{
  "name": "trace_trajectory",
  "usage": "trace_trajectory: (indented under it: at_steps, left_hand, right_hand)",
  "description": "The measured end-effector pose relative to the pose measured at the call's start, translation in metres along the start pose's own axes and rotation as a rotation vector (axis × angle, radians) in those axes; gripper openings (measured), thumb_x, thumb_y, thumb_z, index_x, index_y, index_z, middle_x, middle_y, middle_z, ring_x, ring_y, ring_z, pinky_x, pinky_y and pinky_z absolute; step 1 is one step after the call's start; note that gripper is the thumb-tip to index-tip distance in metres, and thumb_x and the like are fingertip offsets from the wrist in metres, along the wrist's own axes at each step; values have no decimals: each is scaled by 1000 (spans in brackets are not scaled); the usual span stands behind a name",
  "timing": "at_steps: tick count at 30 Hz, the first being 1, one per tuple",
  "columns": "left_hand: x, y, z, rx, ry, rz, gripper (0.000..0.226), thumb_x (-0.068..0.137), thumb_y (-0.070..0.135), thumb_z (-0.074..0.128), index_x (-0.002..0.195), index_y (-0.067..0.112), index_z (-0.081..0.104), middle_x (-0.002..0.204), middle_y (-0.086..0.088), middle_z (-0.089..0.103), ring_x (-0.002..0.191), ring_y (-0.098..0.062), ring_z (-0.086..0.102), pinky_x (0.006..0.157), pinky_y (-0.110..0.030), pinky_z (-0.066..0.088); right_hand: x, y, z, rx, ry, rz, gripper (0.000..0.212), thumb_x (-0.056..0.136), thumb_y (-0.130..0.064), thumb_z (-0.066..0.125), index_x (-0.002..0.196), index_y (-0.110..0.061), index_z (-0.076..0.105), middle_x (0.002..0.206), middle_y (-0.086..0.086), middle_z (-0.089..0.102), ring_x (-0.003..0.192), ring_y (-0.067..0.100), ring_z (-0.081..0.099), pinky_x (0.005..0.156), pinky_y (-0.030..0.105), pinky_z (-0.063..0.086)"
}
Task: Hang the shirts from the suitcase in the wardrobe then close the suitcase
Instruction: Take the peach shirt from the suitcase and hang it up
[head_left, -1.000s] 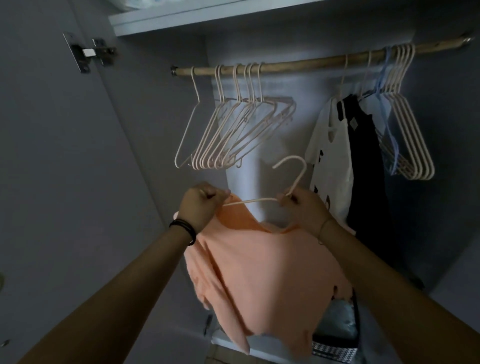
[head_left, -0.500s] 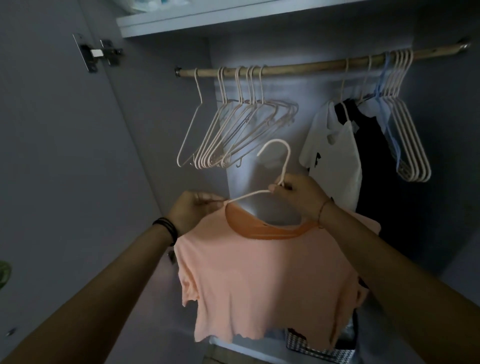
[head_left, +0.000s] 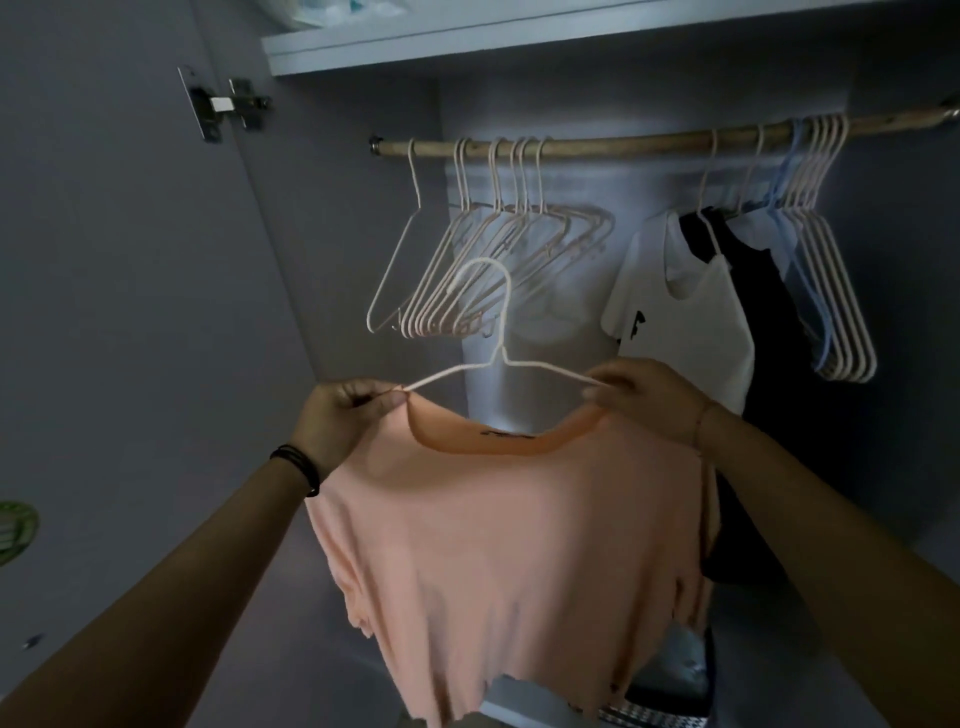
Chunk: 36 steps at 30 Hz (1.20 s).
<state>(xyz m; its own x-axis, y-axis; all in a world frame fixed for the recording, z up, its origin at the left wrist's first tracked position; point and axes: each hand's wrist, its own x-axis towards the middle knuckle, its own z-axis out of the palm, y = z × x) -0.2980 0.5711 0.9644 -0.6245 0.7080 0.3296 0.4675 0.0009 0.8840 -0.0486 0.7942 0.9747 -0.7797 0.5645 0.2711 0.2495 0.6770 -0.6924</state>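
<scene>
A peach shirt (head_left: 514, 540) hangs spread out on a pale hanger (head_left: 498, 332) in front of the open wardrobe. My left hand (head_left: 348, 415) pinches the shirt's left shoulder against the hanger's arm. My right hand (head_left: 649, 400) pinches the right shoulder at the hanger's other arm. The hanger's hook stands upright below the wooden rail (head_left: 649, 140), not touching it. The suitcase is out of sight.
Several empty hangers (head_left: 488, 270) crowd the rail's left part. A white shirt (head_left: 685, 322) and a black garment (head_left: 774, 353) hang to the right, with more empty hangers (head_left: 831, 291) beyond. A shelf (head_left: 519, 47) runs above, and the open door (head_left: 104, 312) stands at the left.
The shirt has settled evenly onto the hanger. My right hand slid from the hook's base out to the right shoulder, and the hanger turned level and square to me.
</scene>
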Motion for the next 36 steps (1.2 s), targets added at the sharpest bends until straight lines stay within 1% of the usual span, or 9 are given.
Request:
trace_trajectory:
  at_steps: [3, 6, 16, 23, 25, 29, 31, 33, 36]
  left_hand:
    - [-2, -6, -14, -59, 53, -48, 26, 84, 8, 69, 71, 29, 76, 67, 18, 69, 64, 8, 58, 66, -8, 47]
    - [-5, -11, -24, -54, 97, -56, 34, 84, 9, 69, 66, 37, 76, 67, 20, 70, 64, 9, 59, 65, -8, 47]
    - [-3, -6, -21, -64, 15, -66, 13, 86, 8, 66, 87, 19, 74, 74, 17, 72, 72, 6, 62, 72, -10, 50]
    - [4, -5, -14, -38, -27, -74, 9, 85, 11, 67, 86, 17, 74, 73, 15, 72, 71, 4, 61, 70, -10, 50]
    - [8, -4, -7, -10, -32, -77, 6, 85, 12, 68, 85, 16, 73, 70, 18, 71, 69, 7, 60, 70, -8, 48]
    - [15, 1, 22, 77, -70, 3, 22, 84, 11, 69, 106, 6, 67, 88, 4, 67, 72, 12, 58, 73, -4, 43]
    - [15, 6, 46, 217, -10, 116, 31, 83, 21, 71, 109, 5, 66, 94, -1, 62, 77, 8, 55, 82, -17, 41]
    - [11, 13, 74, 298, 163, 227, 35, 81, 32, 68, 108, 9, 65, 100, 0, 57, 91, -7, 50, 86, -21, 35]
    - [-6, 32, 117, -74, 122, 76, 17, 86, 26, 68, 92, 10, 66, 85, 1, 61, 79, -11, 55, 77, -25, 44]
  right_hand:
    - [0, 21, -6, -82, 32, 11, 20, 90, -20, 61, 76, -6, 64, 73, 11, 61, 73, 20, 56, 72, 34, 43]
    - [-1, 27, -10, -53, 60, -12, 32, 91, -18, 59, 60, -24, 52, 61, -4, 49, 59, 2, 47, 63, 25, 36]
    - [5, 25, -9, -73, -53, -96, 36, 91, -21, 59, 64, 1, 51, 62, 9, 43, 60, 8, 43, 61, 27, 32]
    - [-2, 19, -13, -18, -53, -104, 36, 90, -24, 59, 65, 2, 57, 62, 5, 48, 61, 8, 47, 61, 26, 35]
    - [-10, 19, -16, 67, -41, -68, 39, 86, -35, 61, 60, -7, 57, 58, -1, 48, 59, 4, 48, 60, 25, 36]
    - [-32, 25, -23, 177, 29, 34, 71, 71, -69, 60, 73, 2, 67, 71, 18, 61, 69, 12, 58, 68, 24, 44]
    - [-45, 26, -26, 221, 52, 99, 39, 85, -45, 61, 70, -10, 71, 71, 8, 67, 69, 9, 62, 70, 24, 47]
    - [-60, 26, -28, 212, 72, 155, 25, 91, -22, 58, 72, -15, 73, 75, 4, 70, 70, 9, 65, 68, 20, 49]
    - [-85, 28, -33, 216, 126, 238, 21, 91, -20, 58, 79, -14, 74, 80, 2, 72, 72, 6, 66, 62, 10, 48]
